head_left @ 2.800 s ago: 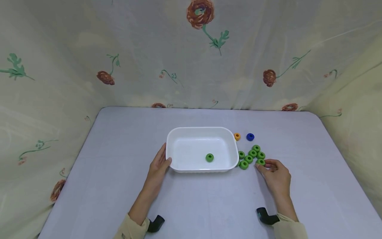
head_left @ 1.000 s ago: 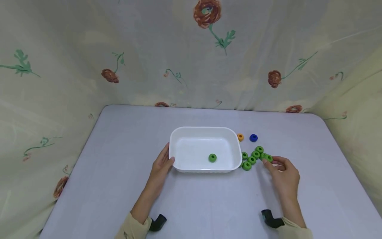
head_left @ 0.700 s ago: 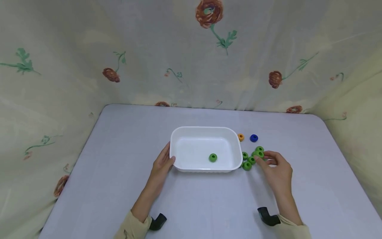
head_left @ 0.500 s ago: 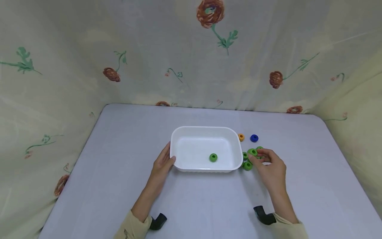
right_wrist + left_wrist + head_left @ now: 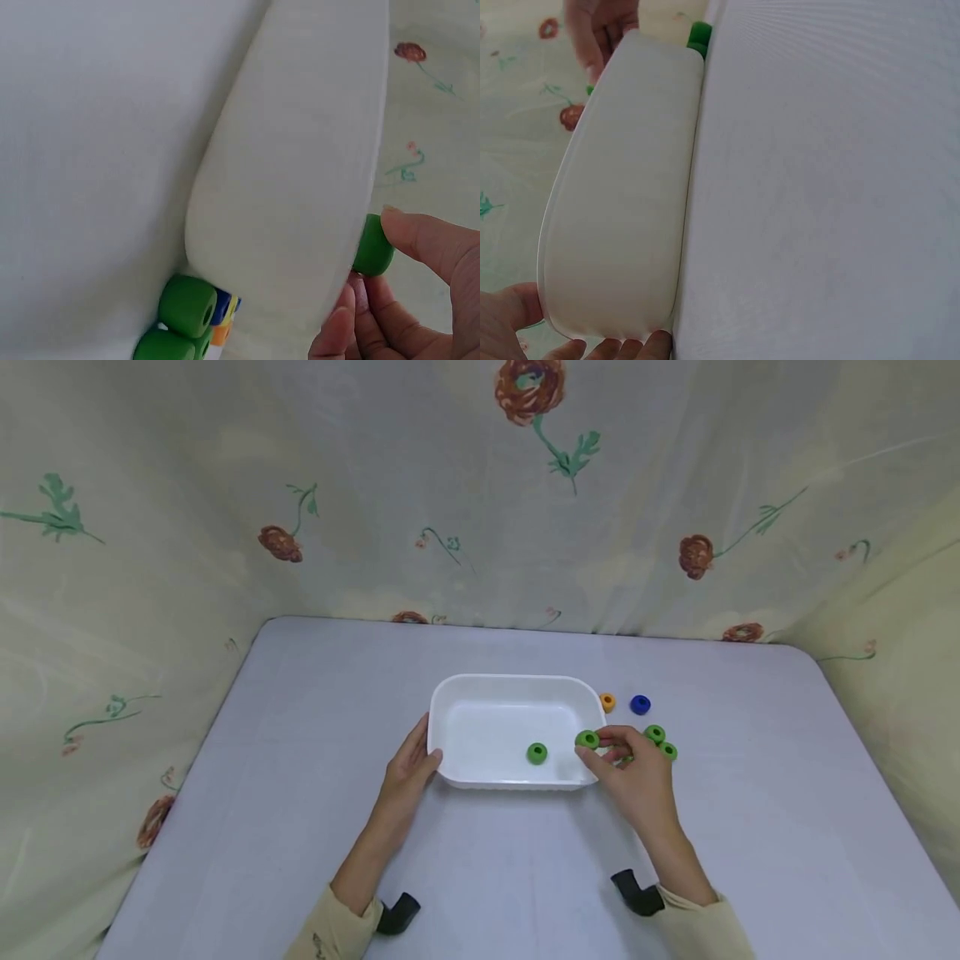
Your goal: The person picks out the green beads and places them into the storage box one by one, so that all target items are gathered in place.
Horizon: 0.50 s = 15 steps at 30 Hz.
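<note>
My left hand [image 5: 401,785] grips the left end of a white rectangular tray [image 5: 487,718], its thumb at the rim. In the left wrist view the other fingers lie against the tray's end wall. A green bead [image 5: 587,740] with a dark hole is pinched between the thumb and fingers of my right hand [image 5: 637,781], over the tray's right part. The right wrist view shows that held bead [image 5: 373,246] just beyond the rim. Inside the tray lies one more green bead [image 5: 537,753].
Right of the tray are more green beads [image 5: 655,733], partly hidden by my right hand. Behind them sit an orange bead [image 5: 607,702] and a blue bead [image 5: 640,704]. A white cloth [image 5: 300,710] covers the table; flowered curtains [image 5: 360,527] surround its far sides.
My right hand has picked up a green bead at the right side of the group and carried it left over the tray. My left hand keeps its hold on the tray.
</note>
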Tool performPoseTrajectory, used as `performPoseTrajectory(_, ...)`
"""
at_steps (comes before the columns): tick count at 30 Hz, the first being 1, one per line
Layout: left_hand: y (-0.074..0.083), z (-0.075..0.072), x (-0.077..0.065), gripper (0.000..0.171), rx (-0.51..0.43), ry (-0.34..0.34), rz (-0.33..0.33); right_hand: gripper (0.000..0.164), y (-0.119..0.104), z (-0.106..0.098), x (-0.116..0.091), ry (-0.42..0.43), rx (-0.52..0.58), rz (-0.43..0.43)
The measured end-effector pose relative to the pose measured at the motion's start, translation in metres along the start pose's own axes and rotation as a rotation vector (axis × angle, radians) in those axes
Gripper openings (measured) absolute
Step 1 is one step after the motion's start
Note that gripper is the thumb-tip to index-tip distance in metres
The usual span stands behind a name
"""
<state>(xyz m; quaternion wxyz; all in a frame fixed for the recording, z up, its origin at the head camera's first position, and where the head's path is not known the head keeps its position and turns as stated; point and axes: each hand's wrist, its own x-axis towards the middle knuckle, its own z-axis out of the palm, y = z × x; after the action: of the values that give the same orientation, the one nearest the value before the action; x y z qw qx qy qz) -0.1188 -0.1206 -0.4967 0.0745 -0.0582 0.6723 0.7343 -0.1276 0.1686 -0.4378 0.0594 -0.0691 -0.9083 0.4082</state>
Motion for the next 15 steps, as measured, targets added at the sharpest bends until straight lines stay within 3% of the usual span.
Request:
performPoseTrajectory(9, 0.002, 0.000, -0.001, 0.062, 0.003, 0.002, -0.003, 0.036, -0.010, 0.017, 0.003, -0.078, -0.096, -0.115)
performPoseTrajectory(15, 0.002, 0.000, -0.001, 0.062, 0.002, 0.004, 0.004, 0.034, -0.018, 0.027, 0.007, -0.134, -0.113, -0.127)
